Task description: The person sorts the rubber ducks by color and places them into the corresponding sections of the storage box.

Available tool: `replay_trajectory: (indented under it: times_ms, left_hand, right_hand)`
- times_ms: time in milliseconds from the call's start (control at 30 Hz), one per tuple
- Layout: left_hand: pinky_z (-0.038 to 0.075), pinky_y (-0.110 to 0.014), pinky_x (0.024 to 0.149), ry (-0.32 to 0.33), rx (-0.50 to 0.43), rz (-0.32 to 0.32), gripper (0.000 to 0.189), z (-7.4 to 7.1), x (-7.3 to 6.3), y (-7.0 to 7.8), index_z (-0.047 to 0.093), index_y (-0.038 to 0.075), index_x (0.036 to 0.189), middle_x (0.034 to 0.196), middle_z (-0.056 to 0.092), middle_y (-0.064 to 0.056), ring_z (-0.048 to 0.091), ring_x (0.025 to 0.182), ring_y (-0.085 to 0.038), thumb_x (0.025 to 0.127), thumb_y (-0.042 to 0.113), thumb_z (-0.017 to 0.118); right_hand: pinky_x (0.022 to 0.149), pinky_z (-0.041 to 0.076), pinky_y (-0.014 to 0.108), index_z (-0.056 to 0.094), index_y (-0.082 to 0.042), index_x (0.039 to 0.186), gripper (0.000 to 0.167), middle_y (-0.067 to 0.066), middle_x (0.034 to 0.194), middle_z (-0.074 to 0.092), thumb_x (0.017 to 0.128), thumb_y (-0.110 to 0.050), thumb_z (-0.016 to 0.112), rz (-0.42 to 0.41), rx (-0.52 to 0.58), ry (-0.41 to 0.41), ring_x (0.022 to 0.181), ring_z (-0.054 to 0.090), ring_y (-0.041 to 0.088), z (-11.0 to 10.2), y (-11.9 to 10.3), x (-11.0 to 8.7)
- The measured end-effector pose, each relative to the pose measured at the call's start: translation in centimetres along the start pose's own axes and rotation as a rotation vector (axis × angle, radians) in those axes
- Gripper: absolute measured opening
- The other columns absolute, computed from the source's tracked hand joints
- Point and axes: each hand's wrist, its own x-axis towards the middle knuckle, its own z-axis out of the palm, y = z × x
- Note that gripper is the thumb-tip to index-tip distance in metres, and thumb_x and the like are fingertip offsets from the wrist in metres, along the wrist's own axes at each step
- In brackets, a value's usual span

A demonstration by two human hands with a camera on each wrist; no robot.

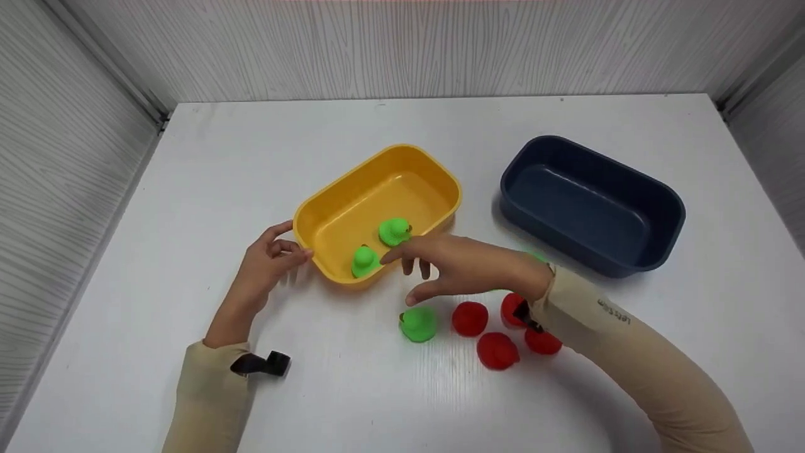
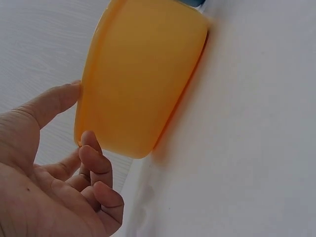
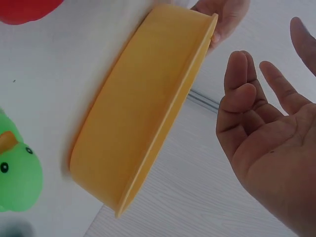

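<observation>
Two green rubber ducks (image 1: 395, 231) sit inside the yellow tub (image 1: 377, 165), near its front wall. My left hand (image 1: 267, 267) holds the tub's left end, thumb and forefinger at the rim; its other fingers curl loosely in the left wrist view. Over the tub's front rim hovers my right hand (image 1: 440, 261), fingers apart and nothing in it. Just below its thumb, a third green duck (image 1: 418, 324) rests on the table. Beside that duck lie several round red objects (image 1: 470, 319), some partly covered by my right forearm.
A dark blue tub (image 1: 585, 195) stands on the right side of the white table (image 1: 327, 390). Bits of green (image 1: 534, 255) show past my right forearm. White wood-grain panels (image 1: 402, 50) close off the back and sides.
</observation>
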Motion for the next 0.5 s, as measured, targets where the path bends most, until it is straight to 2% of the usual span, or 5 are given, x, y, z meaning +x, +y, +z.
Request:
replay_trajectory:
  times_ms: [167,400,500]
  left_hand:
    - [0.042,-0.020,0.068,-0.002,-0.005,-0.002,0.072,0.0,0.1,-0.1,0.034,0.012,0.148,0.088,0.059,0.008,0.056,0.081,-0.012,0.088,0.028,0.071]
    - [0.045,-0.019,0.075,-0.007,-0.006,0.002,0.073,-0.1,0.1,0.0,0.034,0.011,0.148,0.089,0.059,0.008,0.058,0.084,-0.012,0.088,0.028,0.071]
    - [0.044,-0.019,0.071,-0.005,0.000,-0.002,0.073,-0.1,0.0,-0.1,0.034,0.012,0.148,0.089,0.059,0.008,0.057,0.082,-0.012,0.088,0.028,0.071]
  right_hand:
    - [0.087,0.050,0.031,0.052,-0.021,0.137,0.056,0.007,0.119,0.061,0.085,-0.026,0.074,0.010,-0.041,-0.066,0.099,0.060,0.022,0.9,0.8,0.4]
    - [0.092,0.048,0.034,0.051,-0.027,0.138,0.059,0.002,0.125,0.057,0.084,-0.026,0.075,0.109,-0.084,-0.205,0.105,0.055,0.018,2.2,1.3,1.2]
    - [0.095,0.047,0.035,0.052,-0.028,0.137,0.058,0.001,0.126,0.056,0.084,-0.026,0.075,0.120,-0.111,-0.241,0.109,0.055,0.019,2.6,1.5,1.5]
